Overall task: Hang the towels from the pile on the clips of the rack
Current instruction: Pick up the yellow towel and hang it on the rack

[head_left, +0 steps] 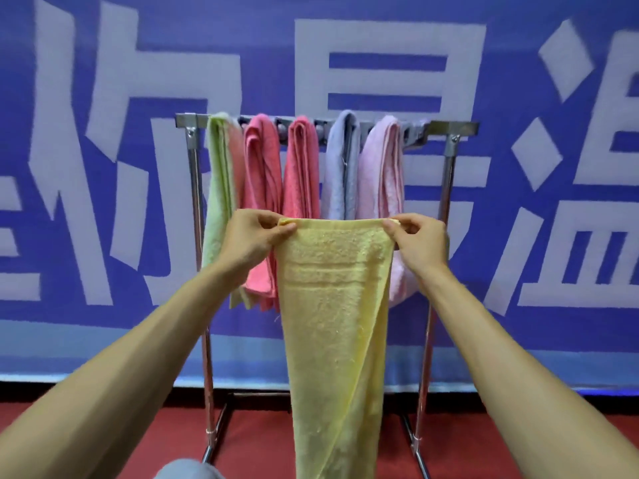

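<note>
A yellow towel (pixel 333 305) hangs straight down in front of me, held by its top edge. My left hand (pixel 254 236) pinches the top left corner and my right hand (pixel 420 242) pinches the top right corner. Behind it stands a metal rack (pixel 453 127) with a row of grey clips (pixel 413 133) along its top bar. Several towels hang from the clips: a green one (pixel 218 188), two coral pink ones (pixel 261 167) (pixel 302 167), a grey-blue one (pixel 340 167) and a pale pink one (pixel 380 174). The pile is out of view.
A blue banner (pixel 103 133) with large white characters covers the wall behind the rack. The floor (pixel 121 430) is red. The rack's feet (pixel 212 444) reach toward me on both sides. A grey rounded shape (pixel 188 470) shows at the bottom edge.
</note>
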`<state>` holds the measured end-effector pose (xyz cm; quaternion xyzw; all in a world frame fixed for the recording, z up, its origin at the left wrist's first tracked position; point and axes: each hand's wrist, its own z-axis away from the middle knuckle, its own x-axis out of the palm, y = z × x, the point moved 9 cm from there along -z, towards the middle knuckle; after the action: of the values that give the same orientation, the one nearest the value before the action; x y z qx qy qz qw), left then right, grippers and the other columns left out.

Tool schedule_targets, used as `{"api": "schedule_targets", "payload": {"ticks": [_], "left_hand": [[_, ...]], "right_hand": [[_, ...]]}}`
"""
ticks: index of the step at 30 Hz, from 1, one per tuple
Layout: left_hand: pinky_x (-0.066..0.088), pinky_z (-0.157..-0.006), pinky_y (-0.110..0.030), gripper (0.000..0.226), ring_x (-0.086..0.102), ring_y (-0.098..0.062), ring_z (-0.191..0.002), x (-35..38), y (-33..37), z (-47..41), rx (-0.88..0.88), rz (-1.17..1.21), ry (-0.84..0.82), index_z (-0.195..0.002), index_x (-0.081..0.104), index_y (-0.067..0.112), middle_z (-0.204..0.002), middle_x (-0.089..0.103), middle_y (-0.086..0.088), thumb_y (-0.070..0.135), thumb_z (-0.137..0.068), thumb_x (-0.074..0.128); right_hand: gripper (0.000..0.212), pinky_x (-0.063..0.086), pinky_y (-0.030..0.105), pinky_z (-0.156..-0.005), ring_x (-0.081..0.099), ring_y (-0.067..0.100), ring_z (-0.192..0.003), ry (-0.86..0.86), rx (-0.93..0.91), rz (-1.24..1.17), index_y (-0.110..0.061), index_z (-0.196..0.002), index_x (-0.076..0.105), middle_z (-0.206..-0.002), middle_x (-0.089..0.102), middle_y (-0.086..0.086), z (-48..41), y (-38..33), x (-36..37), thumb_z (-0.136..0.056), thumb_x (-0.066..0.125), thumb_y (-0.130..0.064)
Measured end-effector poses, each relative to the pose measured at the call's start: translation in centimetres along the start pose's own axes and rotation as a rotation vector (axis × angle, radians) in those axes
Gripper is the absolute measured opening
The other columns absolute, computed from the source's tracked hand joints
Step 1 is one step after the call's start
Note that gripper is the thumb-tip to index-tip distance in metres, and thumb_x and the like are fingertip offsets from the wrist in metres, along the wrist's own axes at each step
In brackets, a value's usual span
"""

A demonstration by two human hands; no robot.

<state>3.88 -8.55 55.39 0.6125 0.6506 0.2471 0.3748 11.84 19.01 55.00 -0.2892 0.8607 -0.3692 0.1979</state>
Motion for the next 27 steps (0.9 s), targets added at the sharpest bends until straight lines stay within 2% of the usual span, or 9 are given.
{"api": "schedule_targets", "payload": {"ticks": [2,6,9,13,16,20,24,26,27], "left_hand": [[0.049,-0.067,-0.037,0.003,0.053,-0.013,-0.069,-0.9,2.3,-1.1,0.053,-0.039,0.059,-0.081,0.074,0.015,-0.072,0.066,-0.006,0.013,-0.081,0.073],[0.046,-0.062,-0.026,0.007,0.055,-0.011,-0.068,-1.8,6.6,-2.2,0.167,-0.077,0.138,-0.088,0.075,0.010,-0.077,0.068,-0.005,0.014,-0.085,0.069],[0.047,-0.059,-0.013,0.011,0.058,-0.002,-0.065,-3.1,8.6,-2.1,0.275,-0.110,0.257,-0.092,0.076,0.014,-0.077,0.071,0.004,0.018,-0.084,0.070],[0.045,-0.063,-0.005,0.016,0.061,-0.006,-0.070,-2.8,9.3,-1.1,0.370,-0.290,0.289,-0.094,0.077,0.010,-0.085,0.074,-0.001,0.005,-0.080,0.069],[0.049,-0.064,-0.011,0.016,0.062,-0.007,-0.070,-3.1,9.2,-1.2,0.324,-0.290,0.298,-0.093,0.077,0.009,-0.085,0.074,-0.005,0.005,-0.079,0.070],[0.051,-0.067,-0.024,0.014,0.060,-0.009,-0.069,-3.1,8.4,-1.2,0.208,-0.228,0.284,-0.093,0.076,0.009,-0.080,0.072,-0.004,0.015,-0.081,0.073],[0.055,-0.067,-0.035,0.010,0.057,-0.014,-0.067,-2.6,6.8,-1.3,0.057,-0.188,0.187,-0.085,0.075,0.009,-0.074,0.068,-0.008,0.018,-0.081,0.073],[0.055,-0.064,-0.036,0.010,0.056,-0.017,-0.067,-2.5,5.7,-1.3,-0.034,-0.116,0.158,-0.082,0.074,0.007,-0.076,0.067,-0.012,0.017,-0.082,0.072],[0.054,-0.062,-0.033,0.010,0.056,-0.018,-0.067,-2.2,4.9,-1.3,-0.088,-0.070,0.130,-0.081,0.073,0.007,-0.075,0.065,-0.012,0.016,-0.084,0.071]], "right_hand": [[0.006,0.052,0.030,-0.078,0.066,0.016,-0.081,-0.013,0.000,0.003,-0.017,-0.084,0.074,-0.079,0.071,-0.001,-1.1,-1.4,0.2,-0.082,0.074,-0.023],[0.010,0.056,0.045,-0.082,0.069,0.024,-0.081,-0.004,0.007,-0.027,-0.017,-0.081,0.074,-0.078,0.073,0.003,-2.7,-4.6,0.1,-0.080,0.074,-0.026],[0.013,0.055,0.041,-0.082,0.068,0.021,-0.084,0.034,-0.062,-0.011,-0.015,-0.087,0.074,-0.083,0.073,0.002,-3.4,-6.9,-0.9,-0.085,0.068,-0.027],[0.016,0.055,0.042,-0.083,0.069,0.024,-0.084,0.009,-0.020,0.051,-0.014,-0.079,0.076,-0.078,0.074,0.003,-2.7,-6.4,-1.1,-0.083,0.069,-0.028],[0.014,0.056,0.042,-0.082,0.070,0.024,-0.083,0.020,0.001,0.000,-0.016,-0.076,0.075,-0.078,0.074,0.003,-2.3,-7.0,-1.5,-0.081,0.071,-0.029],[0.020,0.059,0.048,-0.074,0.070,0.027,-0.078,-0.078,0.066,-0.093,-0.015,-0.066,0.070,-0.073,0.072,0.005,-2.7,-6.6,-1.2,-0.075,0.071,-0.033],[0.013,0.058,0.035,-0.057,0.062,0.021,-0.061,-0.221,0.199,-0.248,-0.007,-0.074,0.066,-0.072,0.066,0.010,-2.1,-5.4,-0.6,-0.086,0.067,-0.011],[0.008,0.054,0.029,-0.049,0.060,0.018,-0.056,-0.230,0.267,-0.326,-0.005,-0.078,0.067,-0.070,0.065,0.009,-1.7,-4.5,-0.2,-0.085,0.066,-0.007],[0.004,0.054,0.029,-0.050,0.060,0.019,-0.057,-0.221,0.313,-0.362,-0.003,-0.082,0.068,-0.071,0.065,0.009,-1.6,-3.9,0.0,-0.084,0.067,-0.006]]}}
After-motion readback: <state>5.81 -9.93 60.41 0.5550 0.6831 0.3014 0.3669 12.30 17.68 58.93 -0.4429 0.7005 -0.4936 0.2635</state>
